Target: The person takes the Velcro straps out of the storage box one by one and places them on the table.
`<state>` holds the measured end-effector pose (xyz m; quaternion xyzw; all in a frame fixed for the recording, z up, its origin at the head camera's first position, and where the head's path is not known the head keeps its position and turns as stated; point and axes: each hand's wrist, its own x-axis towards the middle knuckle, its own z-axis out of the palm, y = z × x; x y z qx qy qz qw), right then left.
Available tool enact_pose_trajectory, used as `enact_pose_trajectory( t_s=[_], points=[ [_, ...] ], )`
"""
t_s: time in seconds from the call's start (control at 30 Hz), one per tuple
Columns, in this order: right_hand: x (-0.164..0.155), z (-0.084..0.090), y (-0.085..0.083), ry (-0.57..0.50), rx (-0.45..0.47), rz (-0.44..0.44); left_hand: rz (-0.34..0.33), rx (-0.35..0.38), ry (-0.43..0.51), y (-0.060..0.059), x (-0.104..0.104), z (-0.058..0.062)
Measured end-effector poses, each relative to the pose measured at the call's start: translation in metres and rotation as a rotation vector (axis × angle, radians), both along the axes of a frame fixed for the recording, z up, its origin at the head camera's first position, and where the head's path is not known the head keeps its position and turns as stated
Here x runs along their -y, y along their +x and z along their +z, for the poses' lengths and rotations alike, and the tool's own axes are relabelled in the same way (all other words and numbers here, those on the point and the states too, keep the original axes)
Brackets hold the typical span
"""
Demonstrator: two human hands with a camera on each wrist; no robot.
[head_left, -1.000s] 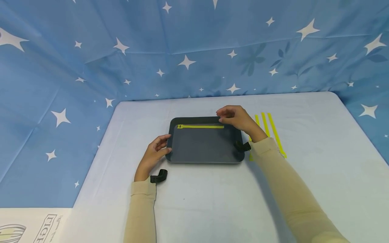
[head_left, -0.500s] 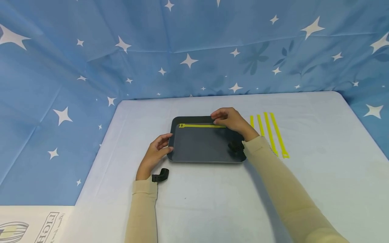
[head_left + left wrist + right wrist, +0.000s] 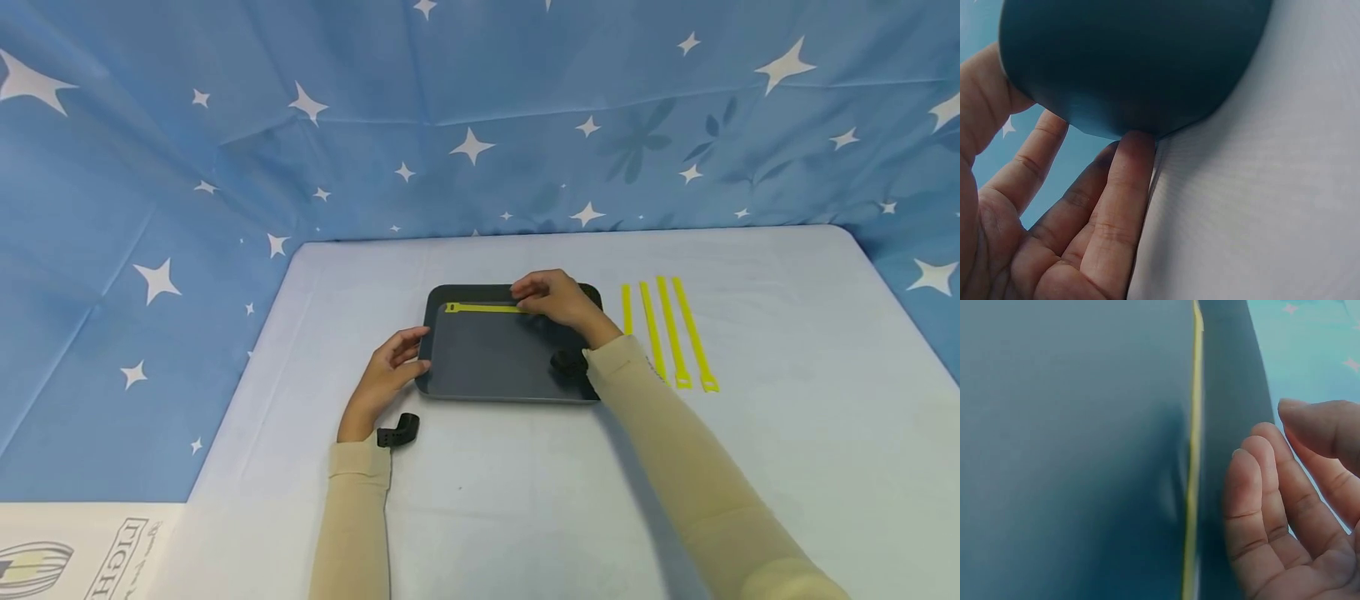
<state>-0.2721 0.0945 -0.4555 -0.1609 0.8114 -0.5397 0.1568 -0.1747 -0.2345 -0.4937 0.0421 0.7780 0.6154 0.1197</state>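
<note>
A dark grey tray (image 3: 487, 358) lies in the middle of the table. One yellow strap (image 3: 480, 307) lies flat along its far side. My right hand (image 3: 551, 298) hovers over the strap's right part; in the right wrist view its fingers (image 3: 1254, 506) lie relaxed beside the strap (image 3: 1194, 425) and hold nothing. At the tray's left rim is my left hand (image 3: 390, 367). In the left wrist view its straight fingers (image 3: 1116, 200) touch the tray's outer wall (image 3: 1135, 56).
Several yellow straps (image 3: 667, 333) lie side by side on the pale table (image 3: 525, 500), right of the tray. A blue starred cloth (image 3: 480, 125) walls in the back and sides. A printed sheet (image 3: 75, 558) shows at the lower left.
My right hand has slid left along the strap in the tray, uncovering the straps on the table. The left hand has stayed at the tray's rim.
</note>
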Motion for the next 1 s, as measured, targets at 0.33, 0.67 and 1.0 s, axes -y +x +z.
enact_pose_trajectory(
  t_s=[0.33, 0.67, 1.0],
  points=[
    [0.017, -0.004, 0.001, 0.077, -0.024, -0.069, 0.008, 0.013, 0.003, -0.001, 0.001, 0.000],
    [0.030, -0.009, 0.003, 0.248, -0.035, -0.201, 0.002, -0.003, 0.006, -0.004, 0.000, -0.001],
    [0.036, -0.012, 0.003, 0.324, -0.095, -0.198, 0.003, -0.003, 0.011, -0.004, 0.001, -0.002]
  ],
)
